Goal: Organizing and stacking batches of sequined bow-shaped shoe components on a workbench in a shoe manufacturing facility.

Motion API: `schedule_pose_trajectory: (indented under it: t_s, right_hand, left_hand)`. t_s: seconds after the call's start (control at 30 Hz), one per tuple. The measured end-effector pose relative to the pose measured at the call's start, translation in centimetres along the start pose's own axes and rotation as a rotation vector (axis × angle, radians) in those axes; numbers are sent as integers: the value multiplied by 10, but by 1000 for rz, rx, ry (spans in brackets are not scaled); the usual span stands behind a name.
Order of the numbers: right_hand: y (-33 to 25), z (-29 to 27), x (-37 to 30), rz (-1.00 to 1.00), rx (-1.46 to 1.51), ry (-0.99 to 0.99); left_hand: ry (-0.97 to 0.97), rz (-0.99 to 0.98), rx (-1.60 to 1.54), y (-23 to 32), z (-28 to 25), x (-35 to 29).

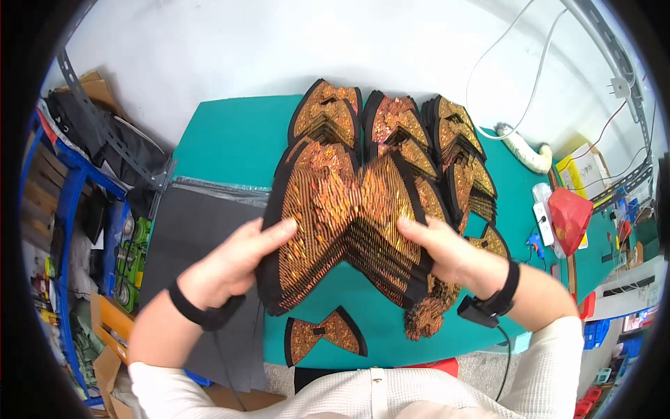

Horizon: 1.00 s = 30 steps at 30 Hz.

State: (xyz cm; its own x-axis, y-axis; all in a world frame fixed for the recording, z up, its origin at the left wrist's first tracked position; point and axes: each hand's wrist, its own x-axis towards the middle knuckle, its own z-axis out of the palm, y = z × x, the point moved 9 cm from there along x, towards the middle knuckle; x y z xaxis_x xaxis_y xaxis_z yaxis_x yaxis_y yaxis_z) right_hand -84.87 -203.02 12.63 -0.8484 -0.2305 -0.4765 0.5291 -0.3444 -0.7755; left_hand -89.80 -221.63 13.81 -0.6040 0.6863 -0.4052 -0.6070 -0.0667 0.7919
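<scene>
Between my two hands is a thick stack of bow-shaped sequined fabric pieces [314,237], gold-orange with black borders, its layers fanned into ridges. My left hand [241,258] grips the stack's left edge, thumb on top and fingers underneath. On the opposite edge, my right hand [447,248] holds it the same way. A single bow-shaped piece [335,333] lies flat on the table nearer to me. Beyond the held stack are more overlapping piles of such pieces [396,119]. Beside my right wrist lies a crumpled sequined bundle [424,320], partly covered by the stack.
Dark grey sheets [202,237] cover the left part of the green table [227,129]. A red bag [571,216], a white power strip [542,222] and a blue glue gun [535,244] sit at the right. Blue shelving [66,202] stands at the left.
</scene>
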Motion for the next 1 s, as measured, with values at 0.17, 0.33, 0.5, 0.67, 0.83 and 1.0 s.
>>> schedule_pose_trajectory:
  t_s: [0.17,0.33,0.5,0.67,0.83,1.0]
  right_hand:
    - [-89,8,20,-69,-134,10]
    - [-144,23,80,-273,-93,-136]
    - [-126,-37,144,-218,-48,77]
    - [-112,-90,184,-119,-106,156]
    - [-105,-106,225,-52,-151,220]
    - [-93,-102,255,-61,-151,172]
  left_hand:
    - [117,95,144,99,13,8]
    - [126,185,223,178,-11,43]
    - [156,219,113,145,-57,119]
    - [169,158,-15,98,-84,178]
    - [173,102,-144,80,-115,211]
    - [145,226,-69,74,-143,216]
